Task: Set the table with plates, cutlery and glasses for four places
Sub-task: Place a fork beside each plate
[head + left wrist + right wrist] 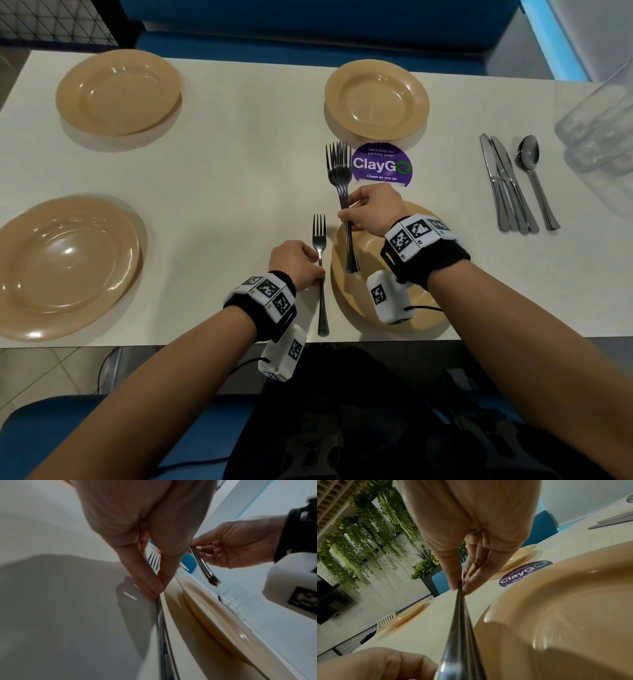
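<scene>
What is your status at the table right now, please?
Left hand pinches single fork beside near plate. Right hand grips fork bundle. Nothing blocking.

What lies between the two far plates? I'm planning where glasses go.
Bare table in the head view: nothing lies between the far left plate and the far right plate.

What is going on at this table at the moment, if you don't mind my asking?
A person is setting a table. Four tan plates are out. The left hand pinches a single fork lying on the table just left of the near-right plate. The right hand holds a bundle of forks above that plate. Knives, spoons and stacked glasses wait at the right, not yet handed out.
</scene>
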### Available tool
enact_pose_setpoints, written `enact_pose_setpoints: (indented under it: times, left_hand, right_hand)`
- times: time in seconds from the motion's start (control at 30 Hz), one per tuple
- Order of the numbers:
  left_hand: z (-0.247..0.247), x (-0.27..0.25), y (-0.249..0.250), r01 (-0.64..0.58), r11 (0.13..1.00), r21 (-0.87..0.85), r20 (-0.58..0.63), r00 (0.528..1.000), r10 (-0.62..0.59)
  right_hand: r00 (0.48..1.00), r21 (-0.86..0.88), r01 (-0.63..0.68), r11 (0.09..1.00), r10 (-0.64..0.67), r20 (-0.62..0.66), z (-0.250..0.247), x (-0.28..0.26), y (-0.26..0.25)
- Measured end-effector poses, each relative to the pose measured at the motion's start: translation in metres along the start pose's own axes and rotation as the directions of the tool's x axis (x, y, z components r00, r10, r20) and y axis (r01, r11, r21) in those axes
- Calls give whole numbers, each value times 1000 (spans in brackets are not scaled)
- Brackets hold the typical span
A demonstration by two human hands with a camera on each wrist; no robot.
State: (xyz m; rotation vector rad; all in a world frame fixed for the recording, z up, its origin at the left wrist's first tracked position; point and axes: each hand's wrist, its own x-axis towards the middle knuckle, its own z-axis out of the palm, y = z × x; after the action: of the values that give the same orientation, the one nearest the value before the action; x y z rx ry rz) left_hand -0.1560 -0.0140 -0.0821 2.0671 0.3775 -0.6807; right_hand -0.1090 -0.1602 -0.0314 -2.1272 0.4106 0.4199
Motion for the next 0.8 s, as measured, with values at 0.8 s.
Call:
enact_pose_setpoints:
  times: [0.8]
  left_hand:
    - [-194,35,-24,-168,691,-703,-157,984,80]
  right_hand:
    - [973,108,111,988,-130,189,156,18,-145]
